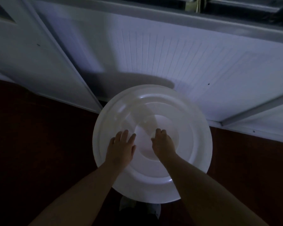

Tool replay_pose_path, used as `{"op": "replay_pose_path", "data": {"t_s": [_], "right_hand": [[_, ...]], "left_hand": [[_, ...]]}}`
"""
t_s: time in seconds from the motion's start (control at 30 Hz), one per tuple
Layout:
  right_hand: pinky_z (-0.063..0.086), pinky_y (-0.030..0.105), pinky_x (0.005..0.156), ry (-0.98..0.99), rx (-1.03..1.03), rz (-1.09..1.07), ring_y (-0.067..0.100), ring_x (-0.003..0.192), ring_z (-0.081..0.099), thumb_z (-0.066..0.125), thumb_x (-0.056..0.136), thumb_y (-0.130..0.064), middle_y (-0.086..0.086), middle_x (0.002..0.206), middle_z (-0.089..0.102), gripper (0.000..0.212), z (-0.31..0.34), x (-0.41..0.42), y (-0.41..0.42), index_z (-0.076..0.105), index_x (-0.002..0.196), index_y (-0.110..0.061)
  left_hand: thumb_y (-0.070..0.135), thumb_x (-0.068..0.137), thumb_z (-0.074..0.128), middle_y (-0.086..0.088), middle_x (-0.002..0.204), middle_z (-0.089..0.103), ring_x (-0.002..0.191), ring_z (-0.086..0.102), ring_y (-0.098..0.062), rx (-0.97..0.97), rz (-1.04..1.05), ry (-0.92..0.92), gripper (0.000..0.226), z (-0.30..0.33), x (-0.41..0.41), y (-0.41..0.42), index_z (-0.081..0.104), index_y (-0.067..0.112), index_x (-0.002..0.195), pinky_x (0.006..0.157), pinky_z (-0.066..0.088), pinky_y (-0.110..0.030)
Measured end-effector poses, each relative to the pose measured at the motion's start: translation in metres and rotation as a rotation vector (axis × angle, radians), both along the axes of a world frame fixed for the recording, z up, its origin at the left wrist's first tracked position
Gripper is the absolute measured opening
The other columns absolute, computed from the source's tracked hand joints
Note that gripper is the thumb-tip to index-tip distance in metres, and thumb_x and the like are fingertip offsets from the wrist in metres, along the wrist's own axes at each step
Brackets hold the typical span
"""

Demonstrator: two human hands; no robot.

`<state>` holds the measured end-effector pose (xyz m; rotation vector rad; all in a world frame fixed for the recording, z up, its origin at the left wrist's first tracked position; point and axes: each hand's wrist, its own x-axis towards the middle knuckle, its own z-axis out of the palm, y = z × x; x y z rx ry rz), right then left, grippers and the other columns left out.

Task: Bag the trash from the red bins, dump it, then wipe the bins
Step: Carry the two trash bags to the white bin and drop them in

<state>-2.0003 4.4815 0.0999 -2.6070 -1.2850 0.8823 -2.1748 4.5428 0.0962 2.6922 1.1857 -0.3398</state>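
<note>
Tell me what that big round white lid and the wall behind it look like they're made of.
The round white lid looks like moulded plastic, smooth and glossy, judging by its concentric ridges and bright highlights. The wall panel seems to be painted or plastic ribbed panelling, matt with fine vertical grooves; I can't tell which.

white ringed lid [153, 111], ribbed white wall [186, 62], dark red floor [39, 136]
</note>
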Motion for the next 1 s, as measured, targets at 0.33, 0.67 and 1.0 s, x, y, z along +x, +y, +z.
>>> {"op": "replay_pose_path", "data": {"t_s": [0.33, 0.67, 1.0], "right_hand": [[0.054, 0.043, 0.093, 0.048, -0.033, 0.005, 0.033, 0.115, 0.061, 0.058, 0.1, -0.033, 0.016, 0.125, 0.055, 0.053, -0.001, 0.008, 0.002, 0.038, 0.144, -0.011], [0.053, 0.043, 0.087, -0.072, -0.125, -0.094, 0.031, 0.11, 0.061, 0.047, 0.101, -0.048, 0.01, 0.127, 0.053, 0.051, 0.142, 0.061, -0.05, 0.035, 0.144, -0.023], [0.05, 0.044, 0.089, -0.142, -0.08, -0.483, 0.032, 0.121, 0.058, 0.044, 0.1, -0.05, 0.008, 0.139, 0.05, 0.05, 0.338, 0.149, -0.2, 0.041, 0.144, -0.027]], "left_hand": [[0.048, 0.1, 0.036, -0.01, 0.154, 0.032, 0.14, 0.031, -0.034, -0.024, -0.026, 0.051, 0.053, 0.001, 0.012, 0.026, 0.033, 0.027, 0.149, 0.106, 0.038, -0.049], [0.046, 0.099, 0.037, -0.008, 0.15, 0.037, 0.134, 0.037, -0.033, -0.011, -0.244, -0.001, 0.052, 0.134, 0.078, 0.023, 0.037, 0.024, 0.146, 0.105, 0.037, -0.047], [0.046, 0.101, 0.033, -0.009, 0.141, 0.047, 0.122, 0.049, -0.032, 0.104, -0.602, -0.124, 0.047, 0.319, 0.211, -0.067, 0.044, 0.021, 0.139, 0.097, 0.04, -0.042]]}}
